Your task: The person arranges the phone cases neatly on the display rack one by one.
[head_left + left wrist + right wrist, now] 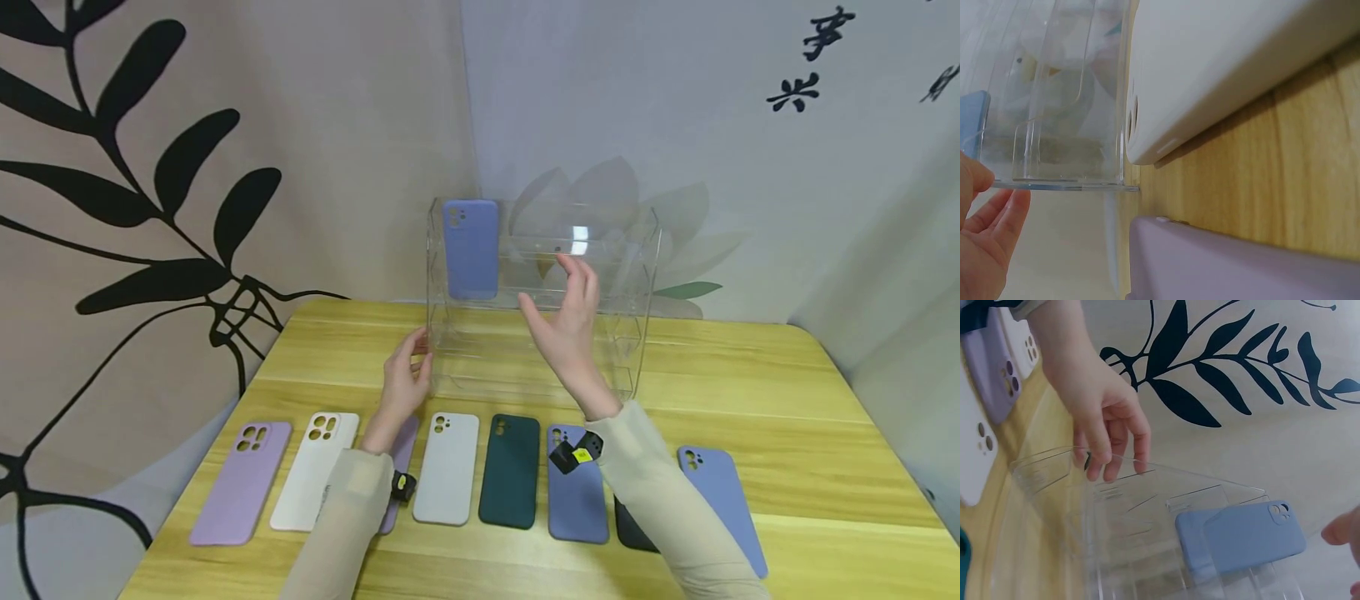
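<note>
**Clear rack [480,346] held at one side, one case aboard**

And at the surface's [787,400] 12 o'clock, the rack's 8 o'clock side wall is pinched by the left grip [402,375], thumb on one face, fingers on the other! Out in front of the rack, the right grip [567,321] is held loosely bent, nothing taken. Early going, it may be judged: just one blue case [471,262] is stood on end, at the rack's 10 o'clock. Eight are left on the surface, strung from 8 o'clock round to 4: lilac case [243,492], white case [311,479], purple case [405,442] part-hidden by the left sleeve [333,517], second white case [446,471], green case [510,475], violet-blue case [577,504], dark case [632,529] mostly covered by the right sleeve [660,492], end blue case [723,504].
</note>
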Motion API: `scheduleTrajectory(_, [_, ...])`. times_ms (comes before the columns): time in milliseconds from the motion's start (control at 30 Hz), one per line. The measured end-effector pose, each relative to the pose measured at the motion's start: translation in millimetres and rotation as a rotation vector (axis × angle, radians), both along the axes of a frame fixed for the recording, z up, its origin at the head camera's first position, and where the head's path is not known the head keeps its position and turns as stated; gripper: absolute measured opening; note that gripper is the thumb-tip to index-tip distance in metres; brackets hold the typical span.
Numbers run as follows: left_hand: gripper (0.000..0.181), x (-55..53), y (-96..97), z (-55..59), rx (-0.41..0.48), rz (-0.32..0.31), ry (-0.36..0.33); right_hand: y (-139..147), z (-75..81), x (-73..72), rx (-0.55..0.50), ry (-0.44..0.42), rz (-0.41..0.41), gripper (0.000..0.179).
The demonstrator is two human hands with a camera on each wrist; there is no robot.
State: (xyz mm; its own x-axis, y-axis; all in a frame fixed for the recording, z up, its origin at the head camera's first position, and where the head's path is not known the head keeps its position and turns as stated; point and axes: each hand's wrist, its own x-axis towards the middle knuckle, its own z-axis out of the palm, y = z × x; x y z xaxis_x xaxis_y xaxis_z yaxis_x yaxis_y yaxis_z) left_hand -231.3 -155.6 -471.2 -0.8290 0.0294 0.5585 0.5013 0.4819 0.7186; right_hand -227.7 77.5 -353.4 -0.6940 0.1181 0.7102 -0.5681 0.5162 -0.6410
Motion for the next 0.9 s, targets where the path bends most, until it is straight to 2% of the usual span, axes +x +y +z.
scheduleTrajectory(300, [0.04,0.3,0.6,0.5,-0.007,-0.001,-0.002,22.9,-20.4,17.2,-0.006,-0.043,0.033,0.061])
scheduleTrajectory(533, [0.04,-0.1,0.3,0.7,-0.015,0.002,-0.006,42.8,-40.0,28.3,0.002,-0.039,0.019,0.058])
scheduleTrajectory(767, [0.04,-0.2,0.0,-0.6,-0.006,-0.006,0.009,65.9,-59.8,41.3,0.058,-0.036,-0.048,0.058])
scheduleTrajectory(900, [0.04,-1.0,-0.4,-1.6,-0.002,-0.009,0.026,78.9,-69.7,49.7,0.071,-0.064,-0.086,0.059])
